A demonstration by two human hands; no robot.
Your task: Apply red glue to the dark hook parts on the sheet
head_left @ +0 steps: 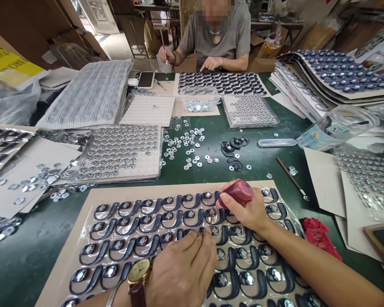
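Observation:
My right hand [248, 209] is wrapped round a dark red squeeze bottle [240, 192], tilted with its narrow end down to the left. Below it, my left hand [185, 264] lies low over the card, fingers pressed together. From its fingertips a thin stick [211, 219] points up at a round metal piece. Under both hands lies a large card [80, 221] covered in clear film. Rows of dark curved hook-shaped pieces [97, 251] sit on it, each with a shiny round metal disc. My left wrist wears a watch [139, 273].
Loose metal washers [188, 138] and several dark hooks [232, 147] lie beyond the card. Trays of discs [121, 149] stand left; a brown stick [289, 172] and red cloth [320, 236] lie right. Across the table [243, 162], a person [217, 38] works at another card.

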